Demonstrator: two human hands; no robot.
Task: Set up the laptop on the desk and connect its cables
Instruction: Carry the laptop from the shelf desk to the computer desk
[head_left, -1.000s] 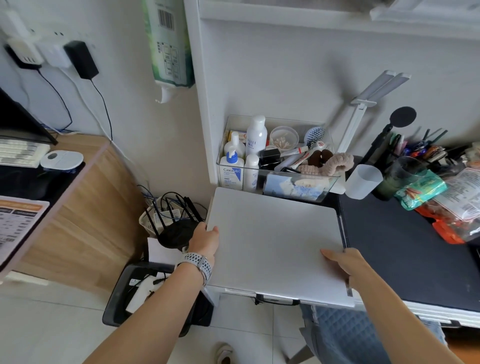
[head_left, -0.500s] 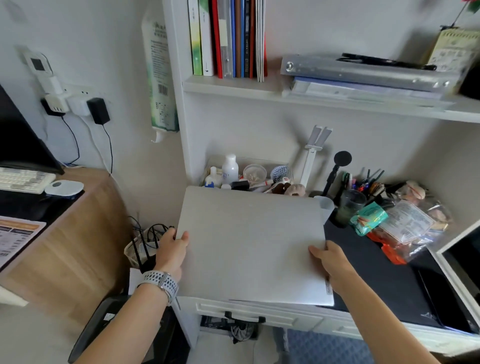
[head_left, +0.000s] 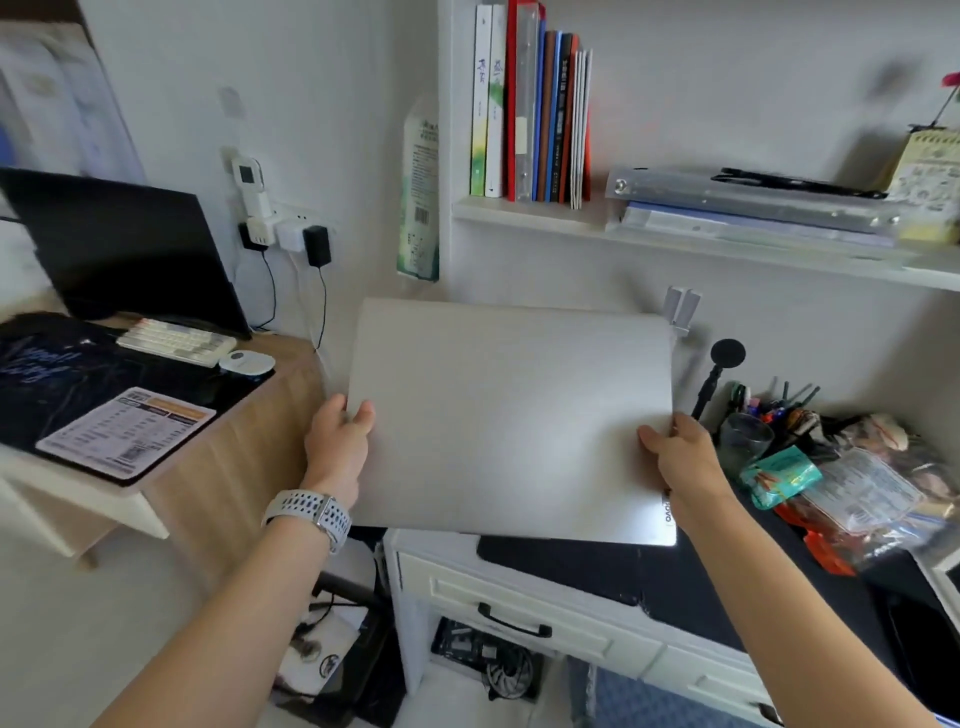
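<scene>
A closed silver laptop (head_left: 511, 415) is held in the air by both hands, above the front left corner of a white desk (head_left: 524, 587) covered by a black mat (head_left: 675, 577). Its plain matte lid faces the camera, tilted up at the far edge, and fills the middle of the view. The lid is smooth and unmarked apart from a small brand mark running along the near right corner. Its corners are rounded.

The left hand (head_left: 337, 447) grips the laptop's left edge, thumb on top of the lid and the other fingers curled underneath, out of sight. A white perforated watch band (head_left: 309, 512) circles that wrist. The right hand (head_left: 680, 460) grips the right edge the same way, thumb lying on the lid, remaining fingers hidden below.

To the left stands a wooden desk (head_left: 249, 447) with a dark monitor (head_left: 119, 249), a pale keyboard (head_left: 174, 340) and a printed sheet (head_left: 124, 431). Chargers (head_left: 283, 234) sit plugged into the wall behind. A shelf (head_left: 675, 234) above holds upright books (head_left: 530, 109).
</scene>
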